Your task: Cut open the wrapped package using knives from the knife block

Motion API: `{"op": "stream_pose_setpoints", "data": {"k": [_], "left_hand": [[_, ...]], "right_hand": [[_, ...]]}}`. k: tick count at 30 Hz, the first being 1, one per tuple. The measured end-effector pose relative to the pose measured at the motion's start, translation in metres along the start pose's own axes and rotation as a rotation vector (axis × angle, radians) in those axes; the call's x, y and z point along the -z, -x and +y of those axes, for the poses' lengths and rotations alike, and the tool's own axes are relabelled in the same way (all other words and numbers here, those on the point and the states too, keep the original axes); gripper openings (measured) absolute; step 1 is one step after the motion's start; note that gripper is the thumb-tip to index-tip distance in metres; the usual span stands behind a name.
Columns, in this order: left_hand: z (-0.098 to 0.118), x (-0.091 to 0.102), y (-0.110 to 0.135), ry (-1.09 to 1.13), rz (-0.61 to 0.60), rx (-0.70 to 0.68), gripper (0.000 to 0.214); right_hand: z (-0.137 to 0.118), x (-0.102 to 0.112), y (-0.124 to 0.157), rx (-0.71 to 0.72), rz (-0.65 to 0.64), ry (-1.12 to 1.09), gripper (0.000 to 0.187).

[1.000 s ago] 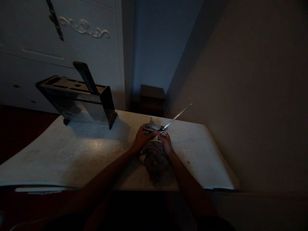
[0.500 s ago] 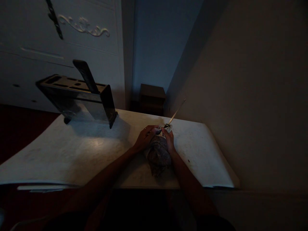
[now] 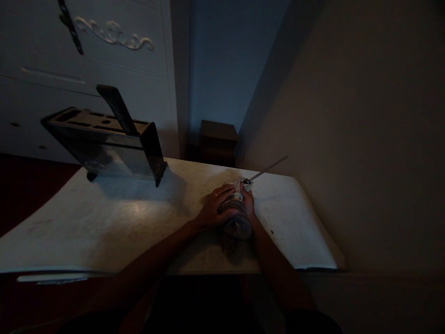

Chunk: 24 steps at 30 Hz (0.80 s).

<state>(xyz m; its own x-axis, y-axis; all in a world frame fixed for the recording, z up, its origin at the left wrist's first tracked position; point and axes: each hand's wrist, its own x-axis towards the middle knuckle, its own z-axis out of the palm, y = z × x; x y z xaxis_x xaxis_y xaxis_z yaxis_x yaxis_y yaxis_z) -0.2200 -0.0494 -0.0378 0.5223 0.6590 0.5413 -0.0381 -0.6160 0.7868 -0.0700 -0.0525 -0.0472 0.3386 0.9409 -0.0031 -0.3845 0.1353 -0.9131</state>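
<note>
A dark, speckled bundle (image 3: 239, 226), perhaps cloth or a filled bag, lies on the pale tabletop (image 3: 139, 232) with its whitish, crumpled end (image 3: 237, 184) pointing away from me. My left hand (image 3: 219, 206) curls over its left side, fingers on the pale end and thumb across the dark part. From the right, my right hand (image 3: 248, 202) grips the same bundle near its pale end, fingers partly hidden. A thin, straight rod (image 3: 269, 168) sticks out beyond the right hand, up and to the right. Shadow hides the bundle's exact kind.
A metal and black knife block (image 3: 114, 150) with one black handle (image 3: 117, 109) stands at the table's back left. Behind it is a white door (image 3: 139, 69). A brown wall (image 3: 347, 116) runs along the right; a dark box (image 3: 218, 139) stands beyond the table.
My left hand has shifted back over the dark part, its thumb now across it. The bundle has moved slightly right, and the rod now leans lower and farther right.
</note>
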Motion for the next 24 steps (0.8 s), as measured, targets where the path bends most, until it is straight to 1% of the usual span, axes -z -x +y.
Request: {"op": "stream_pose_setpoints", "data": {"k": [3, 5, 8, 15, 20, 24], "left_hand": [[-0.002, -0.003, -0.001, -0.046, -0.007, 0.067, 0.078], [-0.002, -0.006, -0.001, -0.085, 0.014, 0.119, 0.079], [-0.004, -0.008, 0.000, -0.135, 0.073, 0.136, 0.067], [-0.027, -0.004, -0.002, -0.306, 0.242, -0.002, 0.048], [-0.039, 0.000, -0.001, -0.382, 0.302, -0.061, 0.024], [-0.041, 0.001, -0.001, -0.420, 0.320, -0.130, 0.014]], "right_hand": [[-0.001, 0.002, 0.001, -0.048, 0.032, -0.079, 0.040], [-0.002, 0.002, 0.002, -0.057, 0.026, -0.069, 0.039], [-0.002, 0.001, 0.002, -0.029, 0.007, -0.045, 0.039], [-0.001, -0.002, 0.000, -0.031, -0.061, -0.110, 0.038], [0.005, -0.003, 0.002, -0.006, -0.110, -0.110, 0.034], [0.007, -0.002, 0.002, -0.010, -0.122, -0.088, 0.032]]}}
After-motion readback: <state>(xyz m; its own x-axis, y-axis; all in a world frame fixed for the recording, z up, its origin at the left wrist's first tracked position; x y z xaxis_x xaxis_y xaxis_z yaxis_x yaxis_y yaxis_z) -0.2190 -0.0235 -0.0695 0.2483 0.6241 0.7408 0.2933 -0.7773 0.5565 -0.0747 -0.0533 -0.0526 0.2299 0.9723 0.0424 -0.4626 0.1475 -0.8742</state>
